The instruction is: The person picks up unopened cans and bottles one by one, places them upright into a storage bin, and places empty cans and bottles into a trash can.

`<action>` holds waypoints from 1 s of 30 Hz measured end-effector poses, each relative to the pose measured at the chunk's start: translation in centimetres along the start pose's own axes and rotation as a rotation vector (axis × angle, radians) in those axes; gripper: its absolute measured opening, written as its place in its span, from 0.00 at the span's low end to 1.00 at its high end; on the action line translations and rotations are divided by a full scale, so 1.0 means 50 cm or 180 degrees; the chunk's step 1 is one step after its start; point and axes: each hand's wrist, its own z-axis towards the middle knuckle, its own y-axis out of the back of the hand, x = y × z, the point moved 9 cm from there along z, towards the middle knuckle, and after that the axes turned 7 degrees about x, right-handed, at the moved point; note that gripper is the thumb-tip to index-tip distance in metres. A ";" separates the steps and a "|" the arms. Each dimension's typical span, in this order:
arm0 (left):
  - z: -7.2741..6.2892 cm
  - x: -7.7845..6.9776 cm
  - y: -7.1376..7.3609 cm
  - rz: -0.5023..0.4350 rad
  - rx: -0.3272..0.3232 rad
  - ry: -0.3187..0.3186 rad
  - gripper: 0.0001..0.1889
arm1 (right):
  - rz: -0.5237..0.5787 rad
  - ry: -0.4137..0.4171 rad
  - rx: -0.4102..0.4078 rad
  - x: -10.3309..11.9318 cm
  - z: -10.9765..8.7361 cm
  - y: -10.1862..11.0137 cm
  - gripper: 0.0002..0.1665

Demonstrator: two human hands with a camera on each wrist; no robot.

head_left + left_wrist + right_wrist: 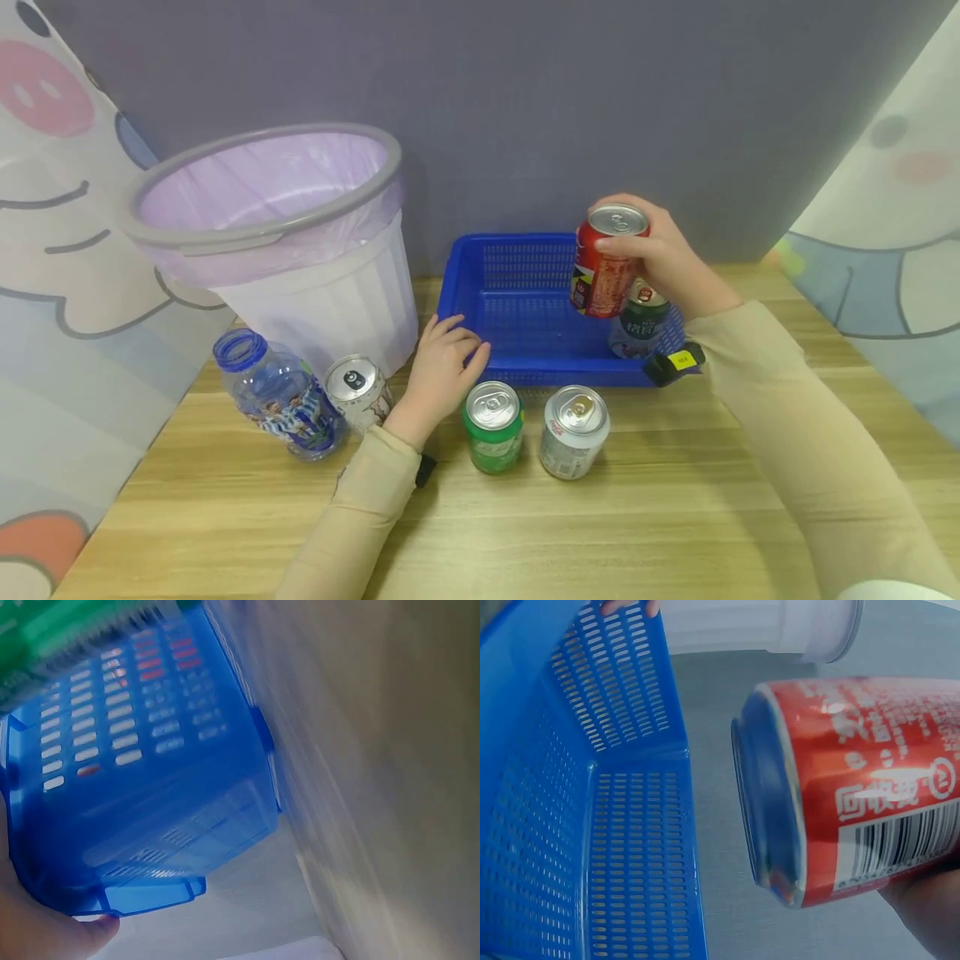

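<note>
My right hand [660,250] grips a red soda can [600,275] upright over the right part of a blue plastic basket [525,367]. In the right wrist view the red can [877,772] shows its base and barcode beside the basket's slotted wall [637,855]. A dark green and white can [641,321] stands inside the basket at its right end. My left hand [442,367] rests on the basket's front left rim, fingers spread over the edge. In the left wrist view its fingers [82,934] lie at the blue rim, and a green can [67,637] is close by.
In front of the basket stand a green can [492,429] and a silver-white can [573,433]. To the left are a white can [358,392] and a clear plastic bottle [281,400] without a cap. A lined trash bin [322,292] stands behind them, near the grey wall [510,125].
</note>
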 end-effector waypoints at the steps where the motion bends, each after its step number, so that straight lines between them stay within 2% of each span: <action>1: 0.000 0.000 -0.001 -0.0006 0.0002 -0.0001 0.16 | -0.0034 -0.0015 -0.0041 -0.001 0.003 0.001 0.18; 6: -0.001 0.000 0.000 -0.0013 -0.0003 -0.0003 0.16 | -0.0164 -0.0160 -0.0159 -0.013 0.015 0.005 0.16; 13: -0.010 0.007 0.007 0.0010 -0.0049 0.0036 0.15 | 0.0000 -0.0269 -0.0313 -0.028 0.039 0.011 0.12; 16: -0.013 0.008 0.014 0.0013 -0.0096 0.0024 0.15 | -0.0037 -0.0317 -0.0430 -0.034 0.048 0.017 0.12; 19: -0.014 0.007 0.016 -0.0008 -0.0107 0.0017 0.15 | -0.0425 -0.0480 -0.0518 -0.043 0.054 0.022 0.13; 23: -0.017 0.007 0.013 -0.0016 -0.0076 0.0025 0.16 | -0.0969 -0.0768 -0.0485 -0.057 0.064 0.021 0.19; 26: -0.017 0.004 0.012 0.0017 -0.0077 0.0016 0.16 | -0.1001 -0.0831 -0.0490 -0.059 0.078 0.020 0.23; 30: -0.016 -0.001 0.014 0.0024 -0.0084 0.0003 0.16 | -0.0865 -0.0735 -0.0581 -0.054 0.098 0.022 0.23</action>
